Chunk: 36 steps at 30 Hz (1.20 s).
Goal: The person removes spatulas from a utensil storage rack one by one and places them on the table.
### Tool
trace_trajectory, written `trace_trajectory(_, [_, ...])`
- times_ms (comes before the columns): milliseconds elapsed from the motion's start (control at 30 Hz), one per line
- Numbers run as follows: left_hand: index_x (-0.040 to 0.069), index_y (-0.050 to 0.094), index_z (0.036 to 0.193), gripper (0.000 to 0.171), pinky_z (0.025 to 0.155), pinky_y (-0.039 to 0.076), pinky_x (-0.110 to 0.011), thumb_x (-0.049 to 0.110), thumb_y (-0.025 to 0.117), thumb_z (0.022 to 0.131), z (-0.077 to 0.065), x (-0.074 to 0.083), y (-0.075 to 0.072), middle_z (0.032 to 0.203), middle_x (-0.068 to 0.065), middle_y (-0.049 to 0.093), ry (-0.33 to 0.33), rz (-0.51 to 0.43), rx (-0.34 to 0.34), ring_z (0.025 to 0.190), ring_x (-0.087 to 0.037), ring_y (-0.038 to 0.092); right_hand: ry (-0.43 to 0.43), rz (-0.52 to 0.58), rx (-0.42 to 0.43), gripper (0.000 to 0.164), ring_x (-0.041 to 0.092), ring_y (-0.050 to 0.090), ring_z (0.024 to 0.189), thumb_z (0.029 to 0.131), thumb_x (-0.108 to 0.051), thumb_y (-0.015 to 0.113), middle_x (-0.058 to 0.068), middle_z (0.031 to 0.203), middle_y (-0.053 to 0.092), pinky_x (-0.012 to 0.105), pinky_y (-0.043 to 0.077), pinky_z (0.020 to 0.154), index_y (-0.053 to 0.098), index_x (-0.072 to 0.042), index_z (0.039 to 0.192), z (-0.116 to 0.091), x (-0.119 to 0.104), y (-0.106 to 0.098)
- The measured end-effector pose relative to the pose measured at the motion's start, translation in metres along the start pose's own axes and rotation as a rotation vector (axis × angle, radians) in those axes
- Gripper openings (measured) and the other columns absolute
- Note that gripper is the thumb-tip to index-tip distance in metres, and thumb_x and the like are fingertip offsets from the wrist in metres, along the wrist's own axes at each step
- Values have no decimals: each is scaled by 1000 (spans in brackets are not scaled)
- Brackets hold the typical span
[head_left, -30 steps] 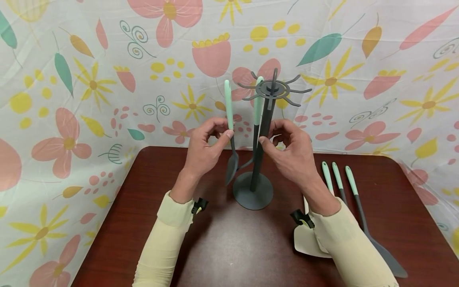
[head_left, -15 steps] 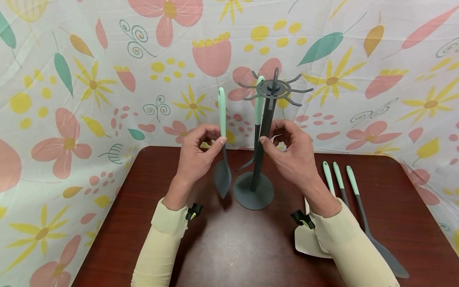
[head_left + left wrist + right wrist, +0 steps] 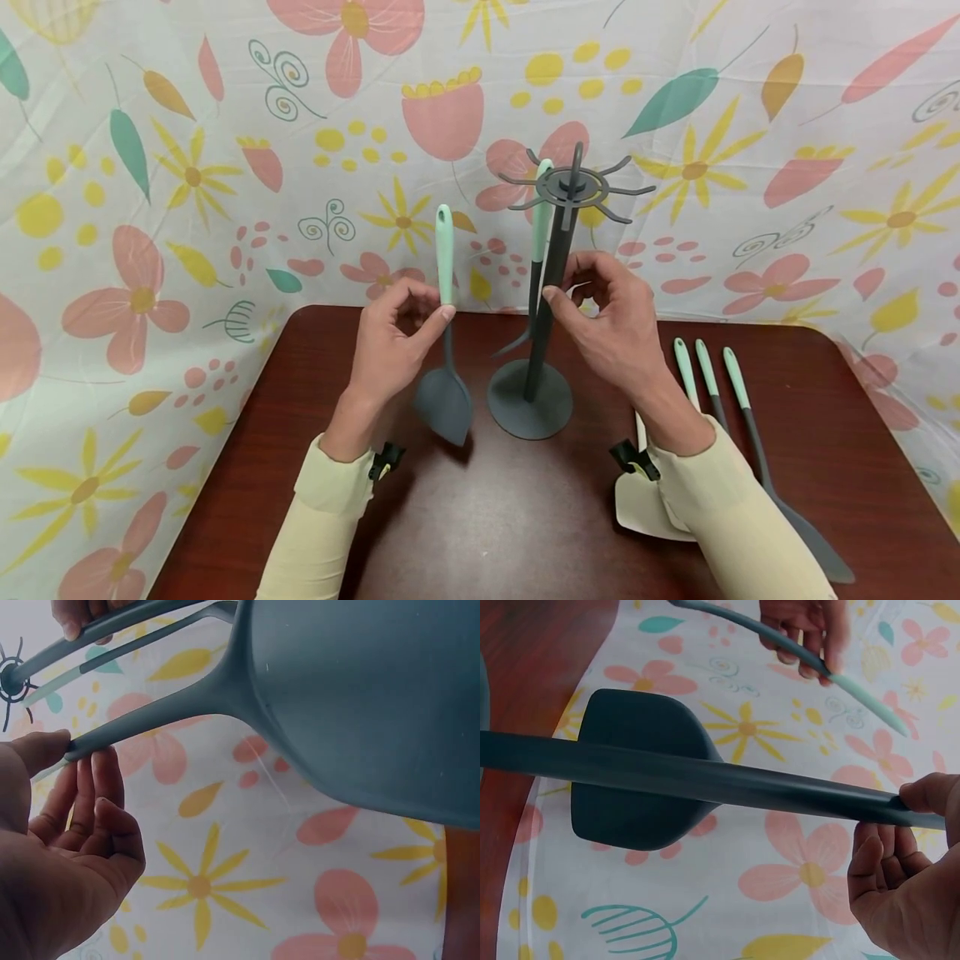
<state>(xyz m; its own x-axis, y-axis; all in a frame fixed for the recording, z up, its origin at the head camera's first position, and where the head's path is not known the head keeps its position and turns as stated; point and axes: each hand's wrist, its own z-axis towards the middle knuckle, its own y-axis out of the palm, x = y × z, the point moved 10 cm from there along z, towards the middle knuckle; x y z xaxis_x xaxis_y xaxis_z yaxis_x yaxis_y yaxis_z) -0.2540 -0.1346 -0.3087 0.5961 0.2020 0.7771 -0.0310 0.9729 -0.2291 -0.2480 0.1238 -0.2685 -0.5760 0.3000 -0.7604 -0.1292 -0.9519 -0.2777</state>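
In the head view my left hand (image 3: 393, 337) pinches a spatula (image 3: 444, 406) between thumb and fingers, where its mint handle meets the dark grey shaft. It is upright, head down, left of a dark grey utensil stand (image 3: 529, 417). My right hand (image 3: 607, 317) holds the stand's post partway up. Curved hooks ring the top. From a rear-left hook hangs another mint-handled spatula (image 3: 541, 225); its broad head (image 3: 645, 720) shows behind the post in the right wrist view. The held spatula's wide head (image 3: 360, 705) fills much of the left wrist view.
Several utensils lie on the dark wooden table (image 3: 487, 517) at the right: a beige-headed one (image 3: 648, 504), a long grey spatula (image 3: 802, 533), and another mint handle (image 3: 706, 367) between them. My right forearm partly covers them. A floral cloth (image 3: 300, 167) hangs behind.
My left hand has moved left and toward me with the spatula, away from the stand, and lowered it. The spatula has turned so its broad face shows. My right hand has stayed on the post.
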Motion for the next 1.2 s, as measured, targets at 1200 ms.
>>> trace_trajectory(1200, [19, 67, 100, 11, 65, 53, -33, 22, 78, 100, -71, -95, 0, 93, 4, 74, -466, 286, -275, 74, -19, 65, 6, -19, -1, 13, 16, 67, 84, 97, -9, 77, 1, 95, 70, 24, 52, 73, 70, -7, 107, -1, 2, 1])
